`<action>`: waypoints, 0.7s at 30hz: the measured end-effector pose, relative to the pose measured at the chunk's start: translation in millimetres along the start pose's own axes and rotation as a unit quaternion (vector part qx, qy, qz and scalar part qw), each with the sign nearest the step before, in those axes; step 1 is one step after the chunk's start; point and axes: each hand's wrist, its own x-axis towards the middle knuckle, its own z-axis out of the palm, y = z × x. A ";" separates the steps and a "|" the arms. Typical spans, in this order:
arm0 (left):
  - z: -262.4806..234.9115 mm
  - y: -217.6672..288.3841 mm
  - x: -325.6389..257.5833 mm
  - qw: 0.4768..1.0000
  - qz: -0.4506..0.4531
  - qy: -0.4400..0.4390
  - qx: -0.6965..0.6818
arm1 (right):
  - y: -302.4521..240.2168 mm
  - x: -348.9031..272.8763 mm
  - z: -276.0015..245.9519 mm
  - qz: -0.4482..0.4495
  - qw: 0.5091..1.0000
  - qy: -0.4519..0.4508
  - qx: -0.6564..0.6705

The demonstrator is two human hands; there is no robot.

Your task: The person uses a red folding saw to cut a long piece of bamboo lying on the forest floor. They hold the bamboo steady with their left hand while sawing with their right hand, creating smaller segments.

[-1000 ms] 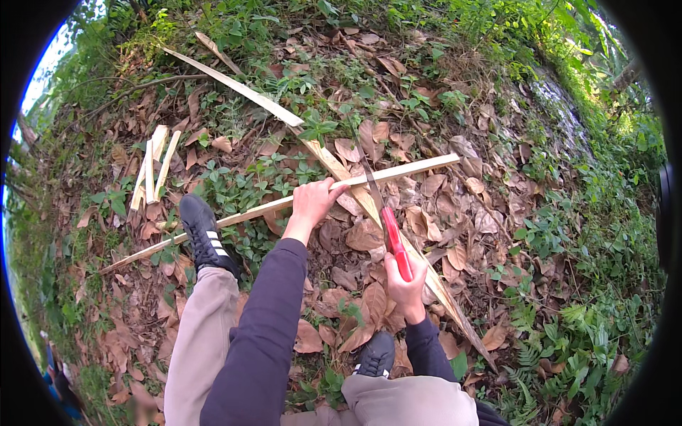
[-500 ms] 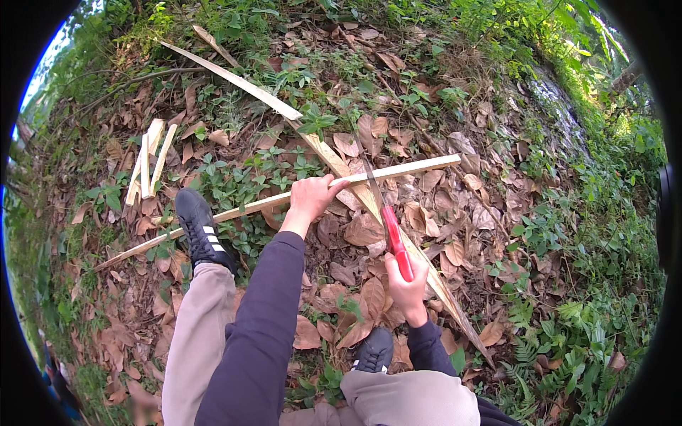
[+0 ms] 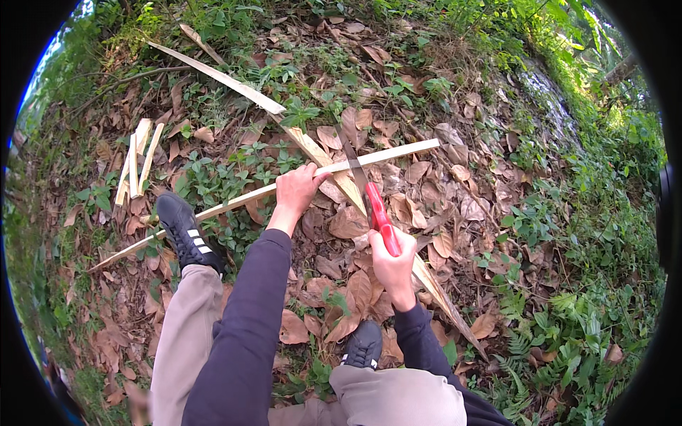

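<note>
Saw [image 3: 376,204] across wooden strip [image 3: 241,201], leaves [image 3: 348,222] around, sticks [image 3: 133,167] (three) near shoe [image 3: 174,218]

Curved red saw handle [image 3: 376,204]: lower end covered by right hand [image 3: 393,260]. Long pale wooden strip [image 3: 402,151]: partly masked by left hand [image 3: 295,190] and black, white-striped left shoe [image 3: 180,226]. Grey metal blade [image 3: 352,152]: teeth unresolved. Dark left sleeve [image 3: 245,330]: cut by lower edge.

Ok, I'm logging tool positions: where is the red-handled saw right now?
In the head view, the red-handled saw is just right of centre, gripped in the right hand, its blade crossing the pale wooden strip to the right of the left hand.
</note>
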 end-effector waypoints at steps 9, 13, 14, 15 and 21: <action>4.8 7.6 1.6 0.998 0.005 0.048 0.047 | 0.1 -38.1 -2.0 0.001 1.000 -0.003 0.005; 2.8 1.0 2.9 0.999 0.007 0.029 0.039 | 2.8 -37.2 -14.4 0.011 1.000 -0.010 0.013; -0.1 3.3 6.3 0.999 0.003 0.009 0.033 | 9.8 -42.9 -23.4 0.005 1.000 -0.007 0.008; -2.8 4.5 9.5 1.000 0.000 -0.010 0.028 | 13.1 -53.0 -32.5 0.025 0.999 -0.009 0.022; 0.5 4.7 -8.1 0.999 0.028 0.028 0.035 | 15.9 -20.9 -18.0 0.001 0.999 -0.016 0.033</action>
